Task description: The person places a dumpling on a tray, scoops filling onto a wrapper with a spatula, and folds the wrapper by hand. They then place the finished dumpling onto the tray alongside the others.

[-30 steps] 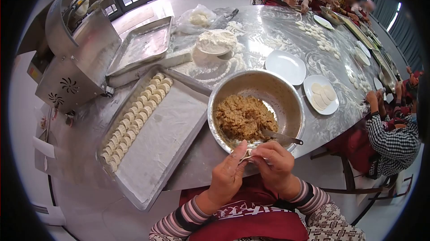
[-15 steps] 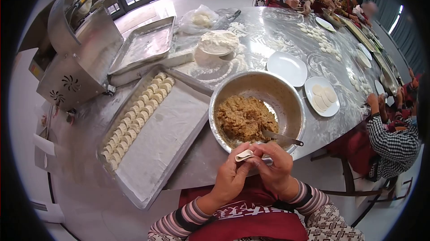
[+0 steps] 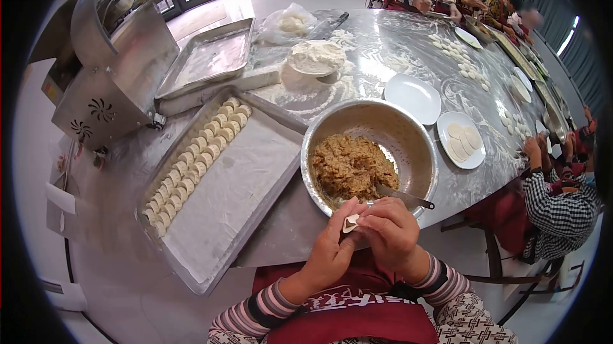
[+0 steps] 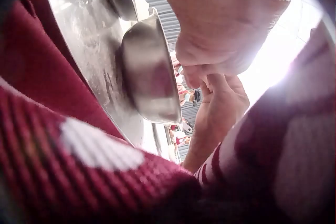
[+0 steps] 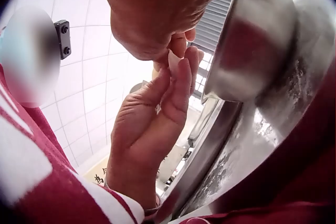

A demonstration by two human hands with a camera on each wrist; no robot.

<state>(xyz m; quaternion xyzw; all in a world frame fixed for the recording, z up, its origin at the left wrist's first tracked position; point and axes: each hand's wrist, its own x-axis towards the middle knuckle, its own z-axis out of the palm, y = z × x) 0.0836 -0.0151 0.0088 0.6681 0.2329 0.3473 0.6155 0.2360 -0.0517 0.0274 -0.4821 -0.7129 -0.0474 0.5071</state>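
Both hands meet in front of the steel bowl (image 3: 421, 152), holding one small folded dough piece (image 3: 350, 222). The left hand (image 3: 327, 251) pinches its left side between thumb and fingers; the right hand (image 3: 394, 235) grips the right end, its fingertips hiding part of the dough. Brown filling (image 3: 353, 164) fills the bowl's left part, with a metal utensil (image 3: 408, 197) leaning in it. In the right wrist view the pale dough (image 5: 175, 64) shows between the fingers of both hands. The left wrist view shows the hands touching, the dough hidden.
Left of the bowl, a large tray (image 3: 211, 242) holds rows of shaped dumplings (image 3: 191, 165). Behind are flour (image 3: 316, 56), another tray (image 3: 211, 56) and a metal machine (image 3: 108, 95). Round wrappers lie on a plate (image 3: 477, 159) beside a second plate (image 3: 413, 97). Other people work farther off.
The dough piece has turned from lying flat and sideways to a more upright angle between the fingers. The hands stay close together at the bowl's near edge; the view has shifted slightly.
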